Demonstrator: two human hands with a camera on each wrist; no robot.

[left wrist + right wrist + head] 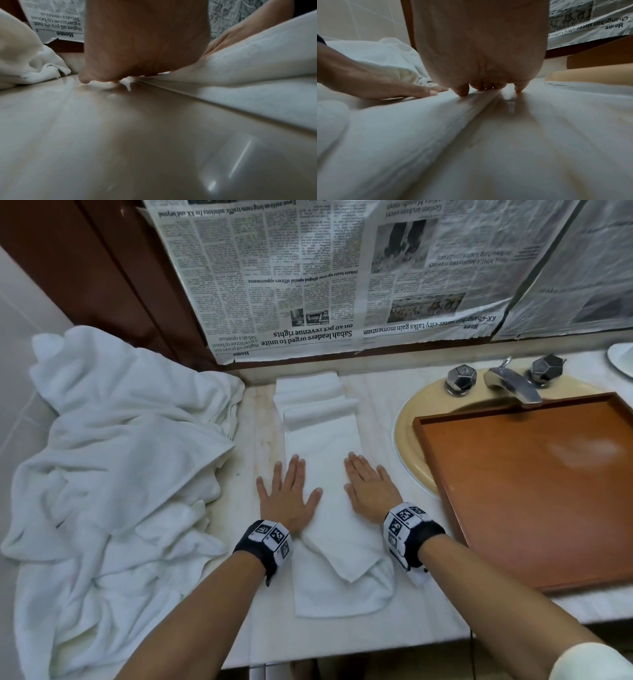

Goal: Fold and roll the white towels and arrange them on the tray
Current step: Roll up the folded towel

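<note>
A white towel, folded into a long narrow strip, lies on the pale counter and runs away from me; its far end is bunched in folds. My left hand lies flat on the strip's left edge, fingers straight. My right hand presses flat on its right edge. In the left wrist view the left hand rests on the counter beside the towel. The right wrist view shows the right hand flat on the towel. The brown wooden tray sits over the sink at the right, holding nothing.
A heap of loose white towels fills the left of the counter. A beige sink with a metal tap lies under the tray. Newspaper covers the wall behind.
</note>
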